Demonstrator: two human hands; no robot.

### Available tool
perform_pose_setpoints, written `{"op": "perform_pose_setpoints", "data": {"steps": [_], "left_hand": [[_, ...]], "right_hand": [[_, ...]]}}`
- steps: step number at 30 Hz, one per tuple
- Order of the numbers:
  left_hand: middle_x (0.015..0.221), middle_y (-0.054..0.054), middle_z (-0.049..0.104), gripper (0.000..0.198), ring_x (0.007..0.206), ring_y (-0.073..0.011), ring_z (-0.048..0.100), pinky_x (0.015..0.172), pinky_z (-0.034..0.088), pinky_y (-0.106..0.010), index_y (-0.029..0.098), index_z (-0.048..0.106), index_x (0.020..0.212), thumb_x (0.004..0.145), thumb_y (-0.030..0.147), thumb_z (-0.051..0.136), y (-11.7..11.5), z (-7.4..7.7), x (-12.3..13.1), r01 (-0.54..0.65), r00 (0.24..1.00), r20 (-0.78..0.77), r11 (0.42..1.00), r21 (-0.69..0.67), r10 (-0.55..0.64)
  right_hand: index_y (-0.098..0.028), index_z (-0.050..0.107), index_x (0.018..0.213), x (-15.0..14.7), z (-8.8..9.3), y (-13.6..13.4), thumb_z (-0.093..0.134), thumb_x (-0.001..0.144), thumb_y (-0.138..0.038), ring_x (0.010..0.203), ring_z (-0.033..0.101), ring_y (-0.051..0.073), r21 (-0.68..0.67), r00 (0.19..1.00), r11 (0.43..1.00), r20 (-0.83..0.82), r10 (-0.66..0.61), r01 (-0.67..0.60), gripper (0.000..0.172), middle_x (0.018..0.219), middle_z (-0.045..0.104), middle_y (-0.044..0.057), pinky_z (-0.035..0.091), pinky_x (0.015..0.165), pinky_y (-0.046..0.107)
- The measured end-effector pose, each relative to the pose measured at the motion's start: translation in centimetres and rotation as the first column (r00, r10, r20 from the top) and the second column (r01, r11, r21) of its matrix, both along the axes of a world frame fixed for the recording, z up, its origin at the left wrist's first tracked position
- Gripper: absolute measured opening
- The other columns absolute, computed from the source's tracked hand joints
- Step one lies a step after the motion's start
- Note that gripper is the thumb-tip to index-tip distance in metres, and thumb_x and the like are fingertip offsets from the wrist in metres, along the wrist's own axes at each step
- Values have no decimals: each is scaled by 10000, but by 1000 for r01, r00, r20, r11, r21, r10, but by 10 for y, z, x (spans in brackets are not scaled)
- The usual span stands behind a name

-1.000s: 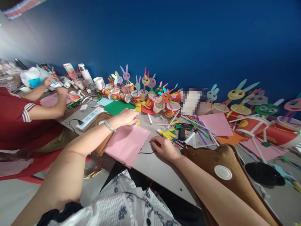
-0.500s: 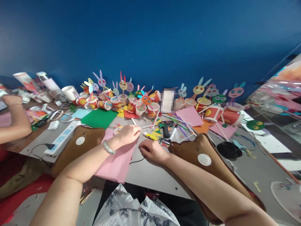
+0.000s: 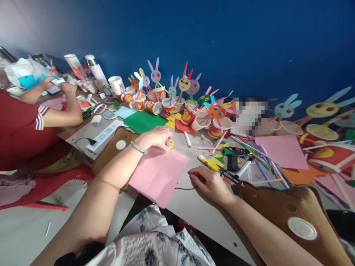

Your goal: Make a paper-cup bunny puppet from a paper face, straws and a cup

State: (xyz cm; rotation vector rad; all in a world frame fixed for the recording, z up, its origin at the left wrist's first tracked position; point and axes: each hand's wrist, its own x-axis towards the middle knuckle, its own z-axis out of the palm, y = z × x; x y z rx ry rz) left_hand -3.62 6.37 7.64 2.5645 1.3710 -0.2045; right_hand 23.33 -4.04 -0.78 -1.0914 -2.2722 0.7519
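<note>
Left hand (image 3: 156,137) pinches a yellow disc (image 3: 171,143) at the pink paper's (image 3: 161,175) far edge. Right hand (image 3: 209,183) rests loosely curled, gripping nothing, on the table (image 3: 194,210) near a marker (image 3: 208,163).

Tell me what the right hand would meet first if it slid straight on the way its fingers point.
Most likely the pink paper sheet: the right hand rests on the grey table, fingers pointing left at its near edge. A thin black cable lies just below that line.
</note>
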Motion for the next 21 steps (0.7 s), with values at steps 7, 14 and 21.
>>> {"op": "perform_pose_setpoints", "data": {"steps": [7, 14, 21], "left_hand": [[997, -39, 685, 313, 852, -188, 605, 688, 381, -270, 198, 652, 989, 711, 338, 678, 4, 1, -14, 7, 998, 62, 989, -148, 2], [1107, -53, 682, 462, 954, -194, 607, 767, 418, -253, 200, 690, 1161, 707, 281, 657, 14, 1, -27, 32, 999, 43, 980, -197, -24], [1012, -62, 699, 396, 846, -186, 594, 732, 415, -262, 171, 747, 1055, 681, 267, 660, 19, -5, -34, 91, 996, 37, 967, -239, -85]], "right_hand": [[-214, 701, 984, 0, 1, -1, 526, 950, -295, 756, 679, 198, -13, 1000, 1000, 0, -1, 1, 196, 856, 727, 71, 526, 670, 317], [-213, 701, 976, 0, 1, -1, 529, 951, -292, 778, 682, 206, -15, 1000, 1000, 9, 13, -13, 191, 857, 723, 74, 522, 680, 319], [-211, 699, 986, -1, 4, -1, 526, 949, -297, 762, 669, 203, -15, 1000, 1000, 30, 10, -9, 197, 850, 715, 75, 511, 670, 321]]}}
